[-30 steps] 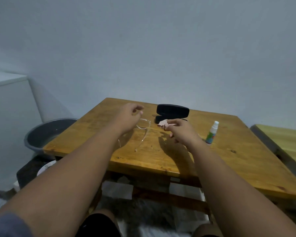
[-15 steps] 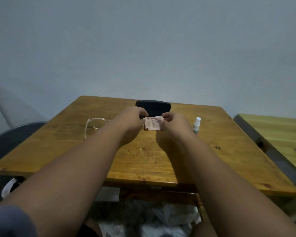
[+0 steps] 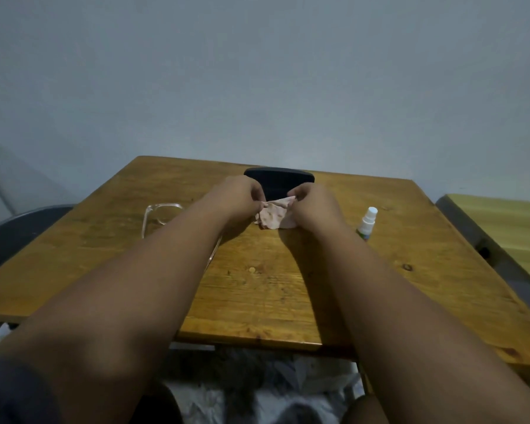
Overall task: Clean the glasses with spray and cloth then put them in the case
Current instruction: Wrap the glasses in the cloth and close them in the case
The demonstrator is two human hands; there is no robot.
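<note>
A crumpled pink cloth (image 3: 274, 216) hangs between my hands just above the wooden table (image 3: 257, 280). My left hand (image 3: 240, 195) pinches its left edge and my right hand (image 3: 311, 205) pinches its right edge. Clear-framed glasses (image 3: 161, 214) lie on the table to the left, partly hidden by my left forearm. The black glasses case (image 3: 279, 179) sits behind my hands, near the table's far edge. A small white spray bottle (image 3: 367, 223) stands to the right of my right wrist.
A dark round basin (image 3: 16, 228) sits low at the left of the table. A second, lighter wooden surface (image 3: 502, 228) lies at the right. A grey wall stands close behind the table's far edge.
My left hand let the glasses down on the table at the left and came to the cloth. Both hands now hold the cloth, which has spread and dropped lower.
</note>
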